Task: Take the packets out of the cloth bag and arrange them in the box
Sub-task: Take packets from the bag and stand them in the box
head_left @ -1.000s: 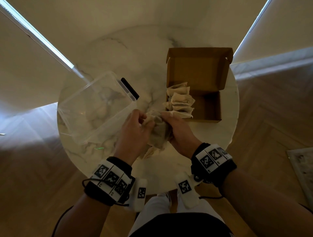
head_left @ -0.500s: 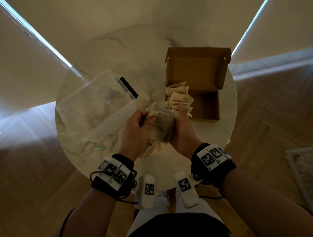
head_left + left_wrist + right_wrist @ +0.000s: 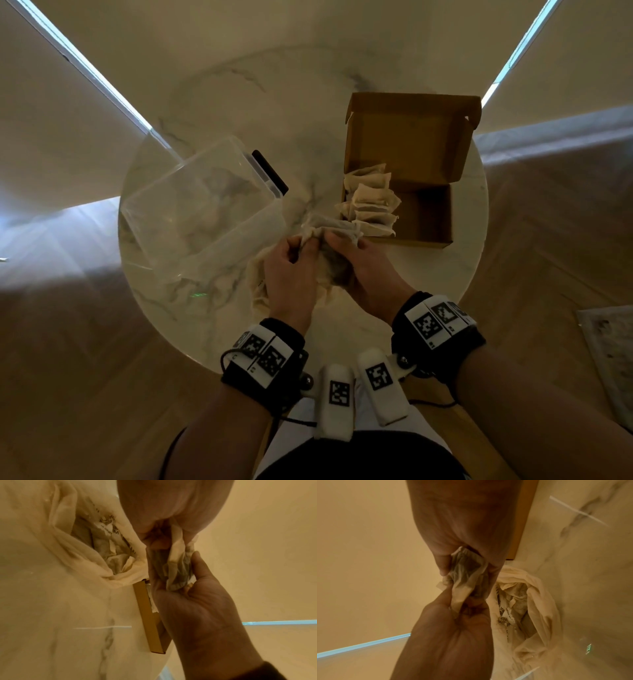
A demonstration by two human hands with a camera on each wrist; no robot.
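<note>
Both hands hold one crumpled bundle of pale packets point(image 3: 334, 226) just above the table. My left hand point(image 3: 301, 246) pinches its left end, and my right hand point(image 3: 339, 241) wraps the right side from below. The wrist views show the same bundle point(image 3: 173, 566) point(image 3: 465, 573) squeezed between the two hands. Under the left hand the cream cloth bag point(image 3: 257, 291) lies slack, its mouth open point(image 3: 77, 550) point(image 3: 532, 601) with more packets inside. The open cardboard box point(image 3: 426, 219) stands right of the hands, with several packets point(image 3: 371, 202) stacked in its left part.
A clear plastic tub point(image 3: 202, 209) with a black-edged lid lies tilted on the left of the round marble table point(image 3: 239, 102). The box's lid point(image 3: 407, 137) stands upright behind it. The wooden floor surrounds the table, and a rug edge point(image 3: 613, 356) is at the right.
The bundle has come up out of the bag mouth between both hands and sits slightly nearer the box's near-left corner. Both hands have drawn closer together around it.
</note>
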